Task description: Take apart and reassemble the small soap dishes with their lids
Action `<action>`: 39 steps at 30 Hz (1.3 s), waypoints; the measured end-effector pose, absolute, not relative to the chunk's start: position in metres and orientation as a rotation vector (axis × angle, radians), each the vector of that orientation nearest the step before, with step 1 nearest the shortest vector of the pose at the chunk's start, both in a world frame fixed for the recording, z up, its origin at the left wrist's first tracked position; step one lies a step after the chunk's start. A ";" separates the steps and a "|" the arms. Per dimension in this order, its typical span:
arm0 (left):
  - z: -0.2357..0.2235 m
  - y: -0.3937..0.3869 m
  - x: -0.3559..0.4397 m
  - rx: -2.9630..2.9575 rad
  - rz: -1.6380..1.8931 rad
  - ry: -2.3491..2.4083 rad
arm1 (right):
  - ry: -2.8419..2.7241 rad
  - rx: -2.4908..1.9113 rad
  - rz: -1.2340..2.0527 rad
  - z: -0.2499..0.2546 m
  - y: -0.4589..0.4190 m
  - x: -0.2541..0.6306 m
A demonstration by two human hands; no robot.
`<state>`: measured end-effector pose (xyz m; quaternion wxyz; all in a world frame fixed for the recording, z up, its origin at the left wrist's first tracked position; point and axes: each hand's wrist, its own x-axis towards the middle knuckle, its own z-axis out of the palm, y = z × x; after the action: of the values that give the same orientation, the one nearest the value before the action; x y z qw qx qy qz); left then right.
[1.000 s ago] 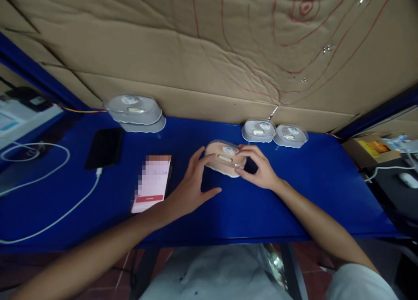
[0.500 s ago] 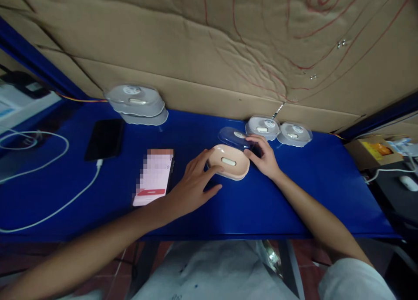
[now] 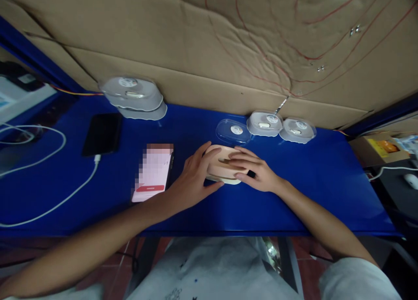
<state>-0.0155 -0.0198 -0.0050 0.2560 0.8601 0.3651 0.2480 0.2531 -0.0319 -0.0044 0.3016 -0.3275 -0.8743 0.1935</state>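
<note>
A peach-coloured oval soap box (image 3: 219, 154) lies on the blue table in front of me, its clear lid off. My left hand (image 3: 197, 167) grips its left side, fingers over the rim and thumb at the front. From the right, my right hand (image 3: 257, 169) holds the other end, with fingers reaching over the top and thumb on the front edge. The upper tray looks slightly raised from the paler base (image 3: 230, 180). Behind it, the clear lid (image 3: 232, 131) with a round sticker rests untouched on the table. My fingers hide most of the middle slot.
Two grey lidded soap boxes (image 3: 264, 125) stand at the back right. More grey ones (image 3: 137, 99) are stacked at the back left. A lit phone (image 3: 153, 171) and a dark phone (image 3: 102, 134) with a white cable lie left. Cardboard (image 3: 183, 43) rises behind the table.
My right hand has let go of the clear lid, now lying behind, and has moved onto the soap box's right side. The box's upper tray now looks raised. My left hand stays at its side.
</note>
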 end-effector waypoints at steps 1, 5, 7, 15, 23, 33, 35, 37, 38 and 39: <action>-0.004 -0.020 -0.015 2.331 0.678 0.996 | -2.269 -0.841 0.551 -0.004 -0.030 0.254; -0.001 -0.023 -0.015 2.322 0.713 0.995 | -2.125 -0.935 0.546 -0.007 -0.022 0.265; -0.002 -0.024 -0.016 2.342 0.712 0.994 | -2.126 -1.043 0.448 -0.011 -0.019 0.270; -0.003 -0.025 -0.022 2.540 0.482 0.857 | -2.234 -1.284 0.236 -0.019 -0.012 0.271; -0.005 -0.021 -0.017 2.402 0.367 1.011 | -2.314 -1.091 0.125 -0.012 -0.026 0.267; 0.009 -0.011 -0.016 1.551 0.762 1.045 | -2.509 -0.912 0.192 -0.014 -0.033 0.249; 0.012 -0.006 -0.014 1.212 0.777 1.016 | -2.417 -0.992 0.257 -0.015 -0.026 0.254; 0.013 -0.001 -0.012 0.936 0.837 0.988 | -2.318 -1.118 0.255 -0.017 -0.019 0.258; 0.014 0.002 -0.012 0.835 0.873 0.975 | -2.281 -1.183 0.231 -0.018 -0.015 0.260; 0.015 0.004 -0.011 0.757 0.902 0.963 | -2.255 -1.239 0.196 -0.020 -0.012 0.261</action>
<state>-0.0114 0.0039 0.0145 0.7244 0.3429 0.4365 0.4088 0.2613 -0.0121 -0.0199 0.2766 -0.4614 -0.8398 0.0731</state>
